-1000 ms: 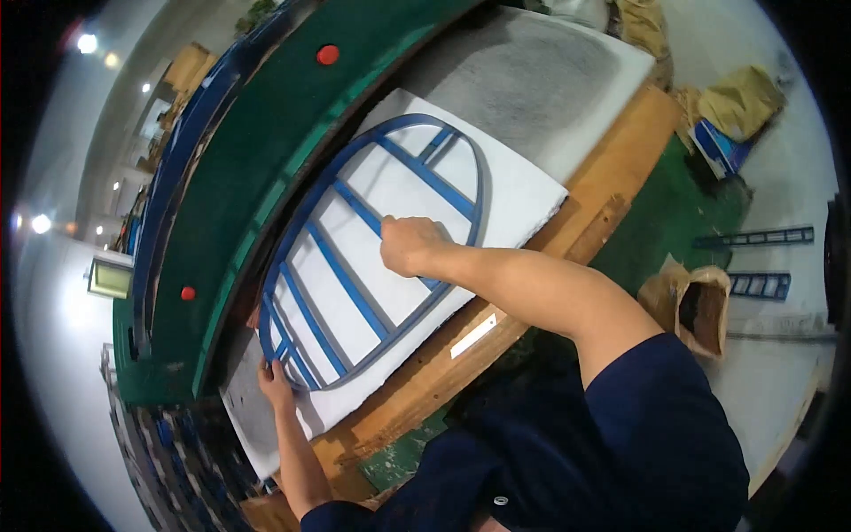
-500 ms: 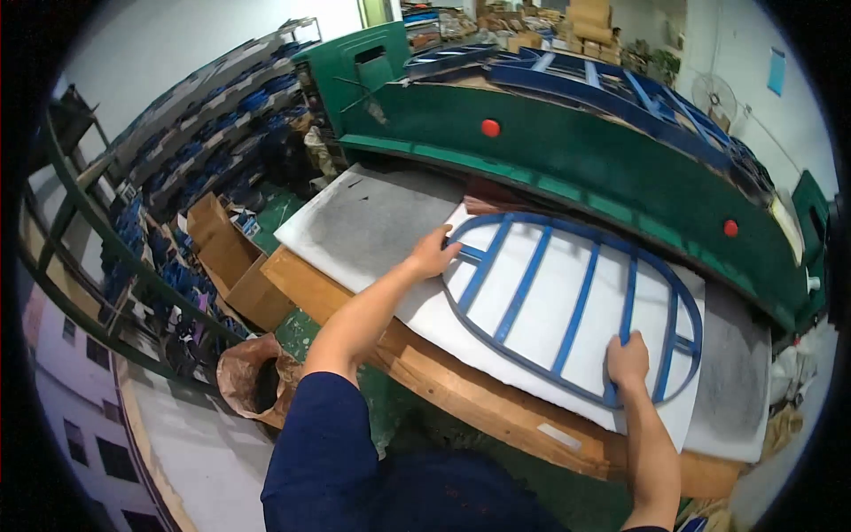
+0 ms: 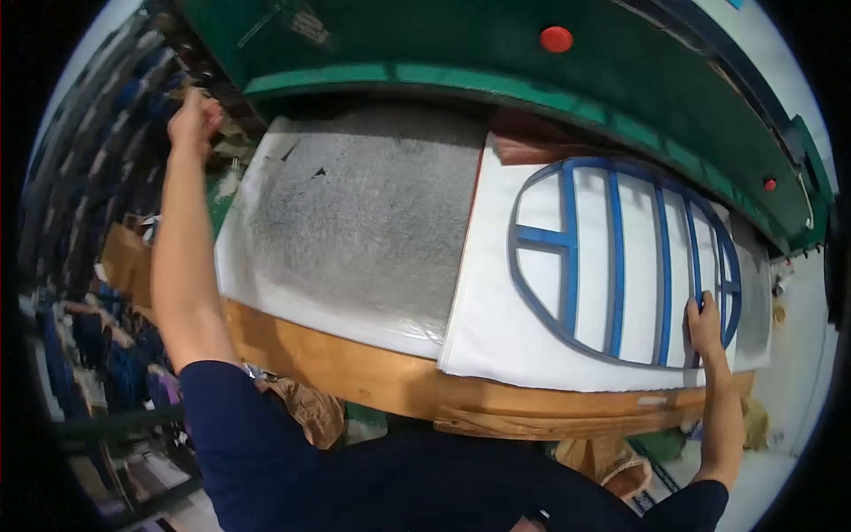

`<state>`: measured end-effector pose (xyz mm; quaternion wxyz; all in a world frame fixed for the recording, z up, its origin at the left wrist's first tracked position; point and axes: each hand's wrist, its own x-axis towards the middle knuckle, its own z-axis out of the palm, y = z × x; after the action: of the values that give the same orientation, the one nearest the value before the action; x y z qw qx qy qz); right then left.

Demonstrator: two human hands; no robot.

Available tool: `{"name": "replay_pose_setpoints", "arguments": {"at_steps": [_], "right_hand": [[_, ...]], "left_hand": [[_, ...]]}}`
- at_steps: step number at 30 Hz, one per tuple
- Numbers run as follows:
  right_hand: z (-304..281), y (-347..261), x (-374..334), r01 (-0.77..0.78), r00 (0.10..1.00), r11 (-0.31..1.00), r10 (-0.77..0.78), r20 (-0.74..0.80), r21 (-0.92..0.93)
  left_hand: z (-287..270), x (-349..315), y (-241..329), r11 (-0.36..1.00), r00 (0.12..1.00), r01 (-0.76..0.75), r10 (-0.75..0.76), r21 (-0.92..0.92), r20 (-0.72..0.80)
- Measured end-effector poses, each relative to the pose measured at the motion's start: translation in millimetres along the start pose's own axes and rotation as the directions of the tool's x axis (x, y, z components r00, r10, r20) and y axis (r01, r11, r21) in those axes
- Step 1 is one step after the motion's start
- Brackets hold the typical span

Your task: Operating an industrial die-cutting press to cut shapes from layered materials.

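A blue oval cutting die (image 3: 617,257) with several crossbars lies on a white sheet (image 3: 483,328) at the right half of the press bed. My right hand (image 3: 706,328) is closed around one of its crossbars near the right end. My left hand (image 3: 192,124) is raised at the far left, away from the die, by the left end of the green press (image 3: 425,40). Its fingers are curled; what they hold, if anything, is hidden.
A worn grey cutting board (image 3: 355,213) lies left of the sheet, on a wooden table edge (image 3: 328,355). Reddish-brown material (image 3: 536,142) sits behind the sheet, below the press beam. A red button (image 3: 556,39) is on the beam. Crowded shelves (image 3: 89,168) stand at the left.
My left hand has let go of the die's left end and moved far left to the press's end. My right hand still holds the crossbar. The view has turned left.
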<state>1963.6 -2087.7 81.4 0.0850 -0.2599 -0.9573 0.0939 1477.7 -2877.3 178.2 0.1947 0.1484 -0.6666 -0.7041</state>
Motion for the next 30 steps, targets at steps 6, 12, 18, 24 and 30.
{"name": "replay_pose_setpoints", "arguments": {"at_steps": [6, 12, 18, 24, 30], "right_hand": [[-7.6, -20.2, -10.5, -0.097, 0.985, 0.895, 0.149, 0.086, -0.434], [2.5, -9.3, -15.1, -0.110, 0.990, 0.876, 0.139, 0.028, -0.469], [0.1, -32.7, -13.8, -0.118, 0.992, 0.913, 0.127, -0.003, -0.390], [-7.4, -27.8, -18.2, -0.141, 0.990, 0.924, 0.140, -0.028, -0.357], [-6.7, -42.3, -9.9, -0.144, 0.985, 0.957, 0.163, 0.055, -0.253]], "left_hand": [[16.0, 82.9, -19.4, 0.993, 0.997, 0.047, -0.054, -0.104, -0.061], [-20.3, 123.6, -34.4, 0.986, 0.981, 0.108, -0.085, -0.128, 0.172], [-26.8, 153.9, -48.0, 0.982, 0.996, -0.006, 0.022, -0.186, 0.084], [-19.4, 147.5, -80.7, 0.717, 0.782, -0.622, 0.592, 0.314, 0.196], [-31.5, 125.3, -36.9, 0.650, 0.840, -0.386, 0.540, 0.654, -0.041]]}}
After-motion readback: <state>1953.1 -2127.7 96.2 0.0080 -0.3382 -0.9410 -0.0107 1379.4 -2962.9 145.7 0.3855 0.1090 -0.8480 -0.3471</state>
